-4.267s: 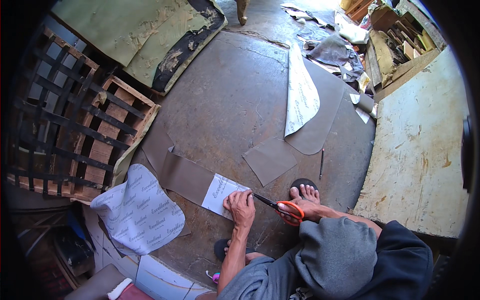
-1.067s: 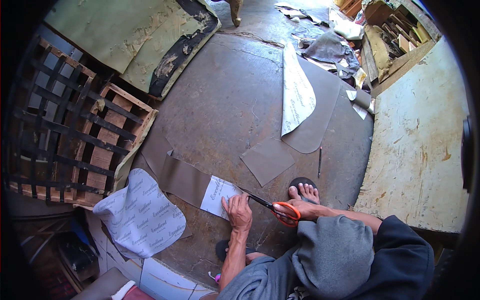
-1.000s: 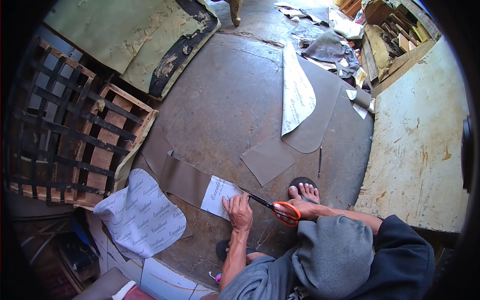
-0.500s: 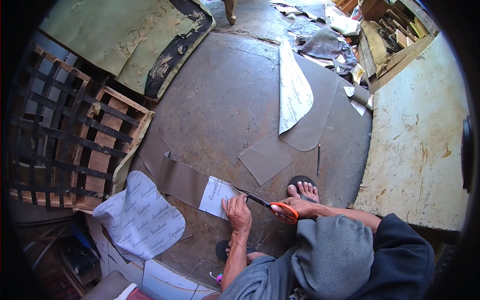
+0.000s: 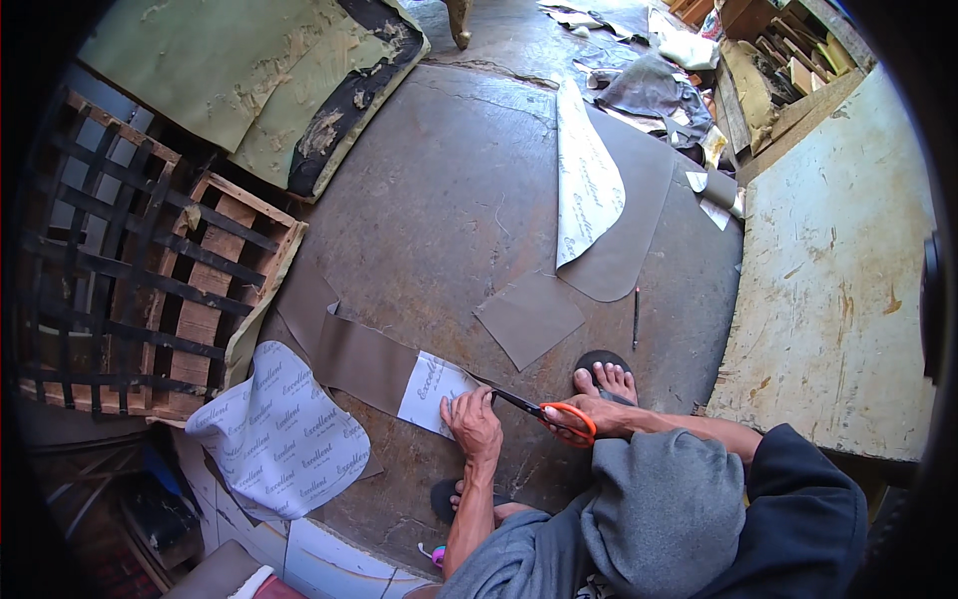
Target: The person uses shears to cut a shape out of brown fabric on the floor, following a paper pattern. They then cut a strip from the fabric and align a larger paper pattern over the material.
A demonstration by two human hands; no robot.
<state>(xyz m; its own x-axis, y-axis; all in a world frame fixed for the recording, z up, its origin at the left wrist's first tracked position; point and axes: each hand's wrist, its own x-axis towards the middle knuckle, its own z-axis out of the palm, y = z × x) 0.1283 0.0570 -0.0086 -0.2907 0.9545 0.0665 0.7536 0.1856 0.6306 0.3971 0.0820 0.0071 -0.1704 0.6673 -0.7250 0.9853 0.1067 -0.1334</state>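
My right hand [image 5: 601, 413] grips a pair of scissors [image 5: 517, 401] by its orange handles. The dark blades point left, their tips by the edge of a brown leatherette strip [image 5: 371, 369]. The strip's near end shows its white printed backing [image 5: 429, 392]. On that end, next to the blade tips, my left hand [image 5: 472, 424] holds the material with bent fingers; the fingertips partly hide the edge. Just beyond the scissors lies a square brown leatherette piece [image 5: 529, 319]. Left of my left hand, a larger piece [image 5: 289, 439] lies with its white backing up.
A big brown sheet [image 5: 629, 220], partly folded over, and a pencil [image 5: 637, 319] lie on the floor ahead. A webbed wooden frame [image 5: 215, 270] stands at left, a worn pale board [image 5: 828, 270] at right. Scraps [image 5: 649, 90] are heaped at the far right.
Both hands, the scissors and the strip stay in nearly the same place; the scissor handles and right fingers shift only very slightly.
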